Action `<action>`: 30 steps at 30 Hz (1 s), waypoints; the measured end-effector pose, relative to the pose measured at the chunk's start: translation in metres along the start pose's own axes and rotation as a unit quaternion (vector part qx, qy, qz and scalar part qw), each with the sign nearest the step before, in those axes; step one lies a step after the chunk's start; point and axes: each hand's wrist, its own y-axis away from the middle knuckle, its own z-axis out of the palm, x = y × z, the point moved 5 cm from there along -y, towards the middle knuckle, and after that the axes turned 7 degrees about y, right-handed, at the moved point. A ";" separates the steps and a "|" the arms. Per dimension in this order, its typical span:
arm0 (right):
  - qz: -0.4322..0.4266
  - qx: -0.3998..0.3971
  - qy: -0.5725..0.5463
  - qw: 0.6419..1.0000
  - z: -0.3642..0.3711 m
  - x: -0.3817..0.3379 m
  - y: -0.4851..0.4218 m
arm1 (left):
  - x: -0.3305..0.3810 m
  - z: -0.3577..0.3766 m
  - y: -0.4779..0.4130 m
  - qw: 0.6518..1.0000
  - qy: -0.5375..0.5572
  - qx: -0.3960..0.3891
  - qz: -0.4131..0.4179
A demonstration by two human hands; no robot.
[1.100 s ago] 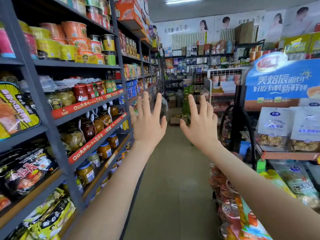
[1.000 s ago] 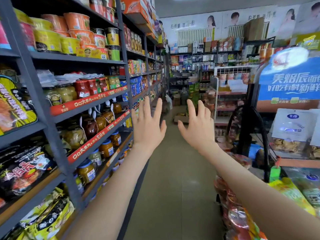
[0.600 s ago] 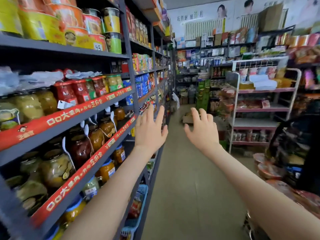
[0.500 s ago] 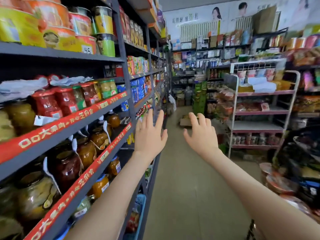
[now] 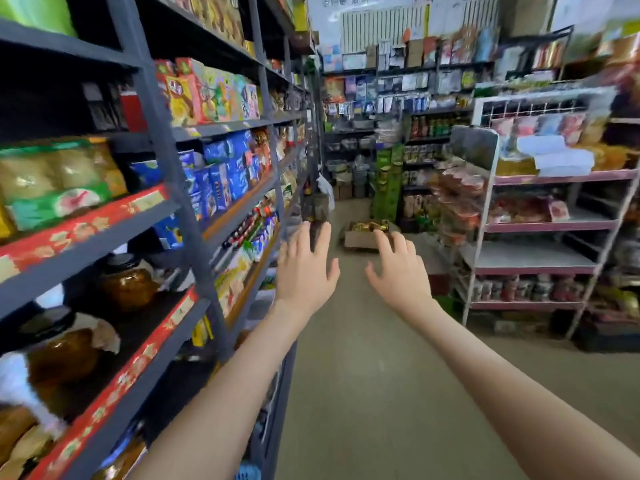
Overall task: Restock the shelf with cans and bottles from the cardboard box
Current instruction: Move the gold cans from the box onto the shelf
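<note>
A low cardboard box (image 5: 360, 237) with gold-coloured cans inside sits on the aisle floor far ahead, just beyond my fingertips in the image. My left hand (image 5: 304, 271) and my right hand (image 5: 398, 271) are both stretched forward at chest height, fingers spread and relaxed, holding nothing. The dark grey shelf unit (image 5: 180, 216) runs along my left, with jars (image 5: 128, 282) on its lower levels and blue and coloured packets above. The picture is motion-blurred.
A pink-framed wire rack (image 5: 540, 223) of packaged goods stands on the right of the aisle. Stacked goods and green cartons (image 5: 388, 181) fill the aisle's far end. The floor (image 5: 363, 375) runs between the shelf unit and the rack.
I have moved forward down the aisle; the jar shelves slid past on my left and the box on the floor is nearer. Both hands stay raised and empty, now lower in view.
</note>
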 end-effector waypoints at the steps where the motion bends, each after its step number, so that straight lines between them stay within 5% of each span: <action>1: -0.006 -0.006 0.005 1.000 0.016 0.005 -0.028 | -0.008 0.017 -0.028 1.000 -0.002 -0.005 0.003; 9: -0.034 -0.049 -0.006 0.998 0.144 0.021 -0.250 | -0.086 0.143 -0.225 1.000 0.000 0.016 0.010; 20: 0.006 -0.058 -0.060 0.996 0.351 0.054 -0.564 | -0.214 0.377 -0.496 0.998 0.015 -0.054 0.017; 30: 0.059 -0.100 -0.035 0.993 0.515 0.159 -0.803 | -0.266 0.586 -0.737 0.990 0.038 -0.126 0.060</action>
